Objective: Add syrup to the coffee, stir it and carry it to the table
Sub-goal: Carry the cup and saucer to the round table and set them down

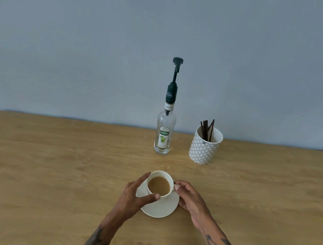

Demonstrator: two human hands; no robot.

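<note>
Both hands on the coffee now: my left hand [132, 194] is spread open round the near-left side of the cup [159, 186], thumb on the rim, fingers along the wall, not clenched; my right hand [187, 196] pinches the handle side w/ thumb and forefinger, though the handle itself is hidden so can't tell how firm that hold is. Step in hand, I reckon: get cup + saucer [158, 208] under the syrup bottle [164, 134] pump. Best done by sliding or lifting the saucer level, slow, since the coffee sits fairly high in the cup, and stopping w/ the cup below the spout. Bottle stands upright well beyond the cup, straight ahead; the pot of stirrers [205, 146] is just right of it.
</note>
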